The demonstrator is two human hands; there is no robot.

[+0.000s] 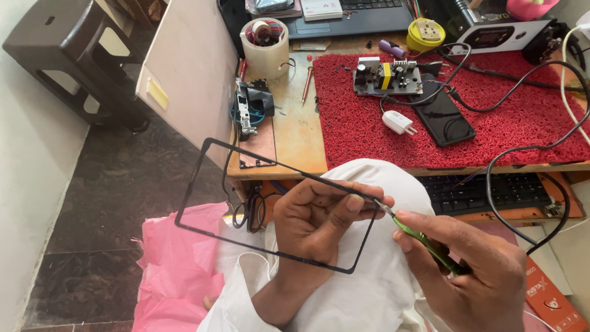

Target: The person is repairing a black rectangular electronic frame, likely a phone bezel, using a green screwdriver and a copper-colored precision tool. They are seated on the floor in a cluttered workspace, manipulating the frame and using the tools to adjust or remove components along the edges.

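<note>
Black and very thin, the rectangular frame (246, 184) sits in your left hand (313, 227), thumb and fingers closed on its right long edge, held tilted over your lap just below the desk's front edge (295, 169). Where the frame passes your palm, part of the edge is hidden; you can see floor and cloth through its open middle. Your right hand (473, 270) pinches a green-handled tool (424, 243), fingers wrapped tight around the handle; its metal tip (386, 208) meets the frame near the right corner, right beside your left thumb. Whether the tip touches the frame or only the thumb cannot be told. The tool's back end disappears inside your grip. Your white garment (369, 295) fills the lower centre; pink plastic sheet (172, 270) lies to the left on the dark floor. On the desk: a red bristly mat (522, 135) carrying a circuit board (387, 78), a dark phone (442, 117) lying flat and a white plug (398, 122). Black cables (522, 150) loop across the mat and run off the right border. A roll of tape (265, 40) stands near the desk's back-left; the small parts inside it are too cluttered to identify. A keyboard (485, 190) lies on a lower tray, partly covered by your garment.
</note>
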